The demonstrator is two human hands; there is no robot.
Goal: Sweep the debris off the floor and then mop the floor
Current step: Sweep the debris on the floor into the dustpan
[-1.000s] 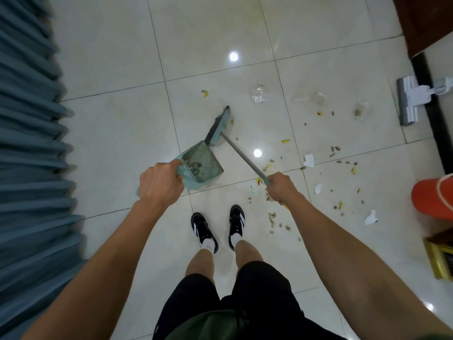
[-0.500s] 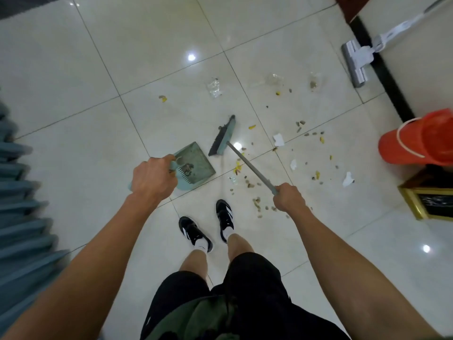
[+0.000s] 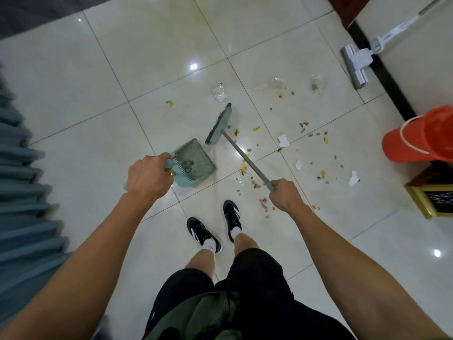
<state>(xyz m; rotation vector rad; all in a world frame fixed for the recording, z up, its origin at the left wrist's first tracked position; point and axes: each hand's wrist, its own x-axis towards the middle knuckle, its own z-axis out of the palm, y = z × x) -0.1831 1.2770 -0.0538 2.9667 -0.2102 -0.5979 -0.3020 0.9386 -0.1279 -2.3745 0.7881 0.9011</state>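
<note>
glossy cream tiled floor [image 3: 73, 99]; matt teal plastic dustpan [image 3: 196, 158]; grey metal broom handle [image 3: 247, 160]; crumpled white paper scraps [image 3: 283, 140].

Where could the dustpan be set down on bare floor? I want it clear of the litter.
Bare tiles lie left of the dustpan, toward the curtain, and beyond the broom head at upper left. Crowded: scraps between the broom head, mop and orange bucket, and near the right hand.

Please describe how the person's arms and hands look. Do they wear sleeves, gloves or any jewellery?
Both arms are bare along their whole visible length; no sleeves show. The left hand and the right hand wear no gloves, and no watch, ring or bracelet is visible on either.
</note>
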